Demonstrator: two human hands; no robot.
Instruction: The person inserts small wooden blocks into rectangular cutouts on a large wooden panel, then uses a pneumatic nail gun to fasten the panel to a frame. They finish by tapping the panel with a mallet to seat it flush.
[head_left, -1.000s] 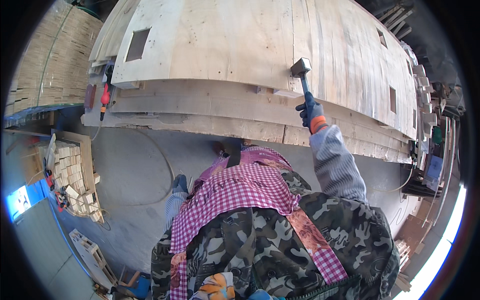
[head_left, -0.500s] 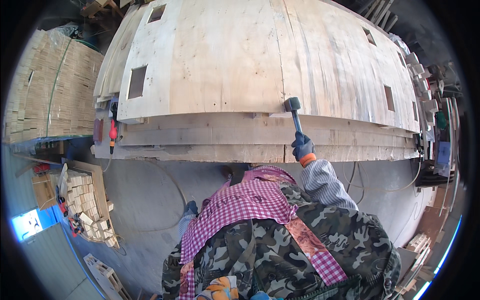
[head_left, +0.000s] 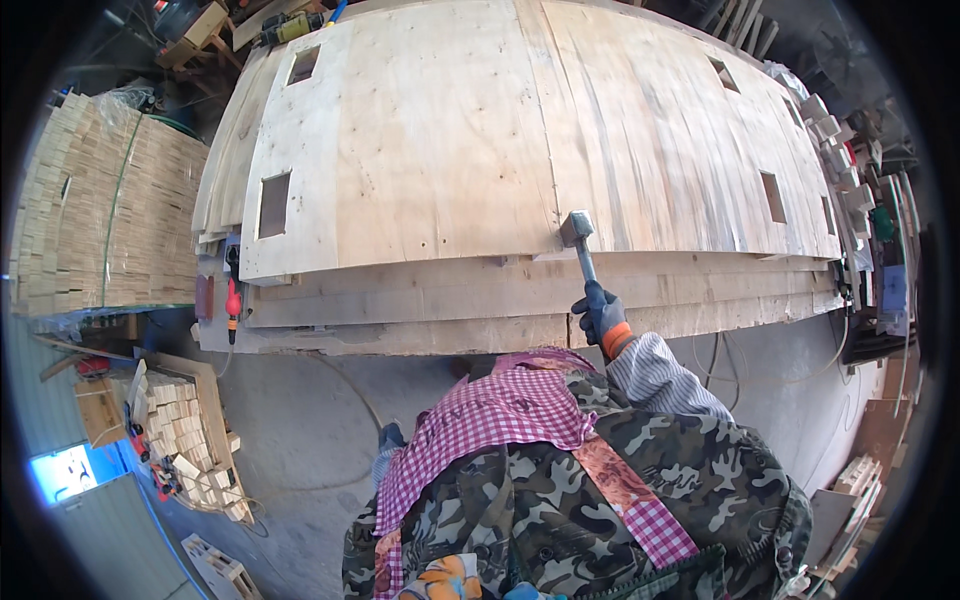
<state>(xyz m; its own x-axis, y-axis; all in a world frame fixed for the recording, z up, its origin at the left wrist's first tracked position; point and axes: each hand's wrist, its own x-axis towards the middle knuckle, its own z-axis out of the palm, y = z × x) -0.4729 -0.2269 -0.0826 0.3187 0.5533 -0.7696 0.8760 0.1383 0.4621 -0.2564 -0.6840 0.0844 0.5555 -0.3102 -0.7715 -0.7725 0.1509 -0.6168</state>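
My right hand, in a dark glove with an orange cuff, is closed around the handle of a hammer. Its blocky metal head is at the front edge of a large plywood panel, just right of the panel's seam. I cannot tell whether the head touches the wood or is just above it. My left hand, in a blue-grey glove, hangs low beside my checked apron, below the panel's front edge. Its fingers are too small and partly hidden to read.
Layered boards lie under the panel, which has several rectangular cutouts. A red-and-black air fitting hangs at its left corner. Stacked wood strips stand at left, a crate of wood blocks below them. A hose lies on the floor.
The view has shifted, so the panel sits lower in the picture. The hammer's head has tilted and shows a lighter face; my right hand keeps its grip. My left hand still hangs low.
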